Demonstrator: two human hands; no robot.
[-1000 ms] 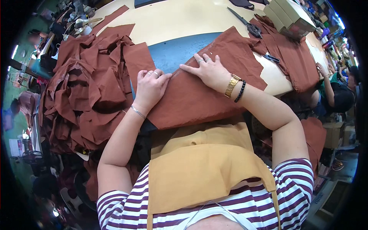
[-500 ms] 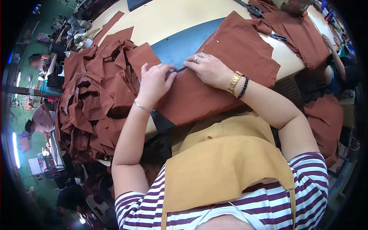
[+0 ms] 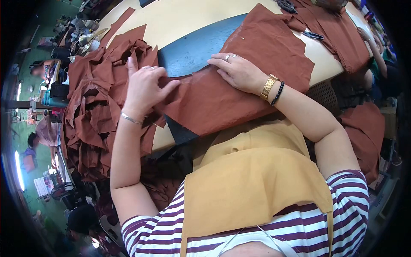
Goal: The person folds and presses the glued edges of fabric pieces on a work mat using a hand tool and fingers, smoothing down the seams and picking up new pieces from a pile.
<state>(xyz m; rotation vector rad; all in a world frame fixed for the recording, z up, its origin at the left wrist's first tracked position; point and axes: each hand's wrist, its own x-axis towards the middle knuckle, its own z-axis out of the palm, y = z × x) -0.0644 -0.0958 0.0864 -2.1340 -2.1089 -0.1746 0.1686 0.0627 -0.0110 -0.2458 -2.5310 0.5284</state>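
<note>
A large piece of rust-brown cloth (image 3: 257, 47) lies over a blue board (image 3: 197, 40) at the table's front edge. At the cloth's left end, my left hand (image 3: 147, 85) pinches the edge between thumb and fingers and lifts it a little. My right hand (image 3: 239, 73) lies flat on the upper edge of the cloth, palm down, its fingers stretched toward the left. A crumpled pile of rust-brown cloth (image 3: 96, 107) sits just beyond my left hand. The board's dark lower corner shows beneath the cloth.
Dark scissors (image 3: 287, 6) and a small black tool (image 3: 314, 35) lie at the upper right, near folded brown cloth (image 3: 334, 38). A co-worker's arm (image 3: 375, 51) reaches in at the right. A plastic basket (image 3: 324, 96) stands below the table edge.
My left hand has moved left, drawing the cloth's left end with it and bending it up. My right hand stays near the upper edge. The view has shifted slightly.
</note>
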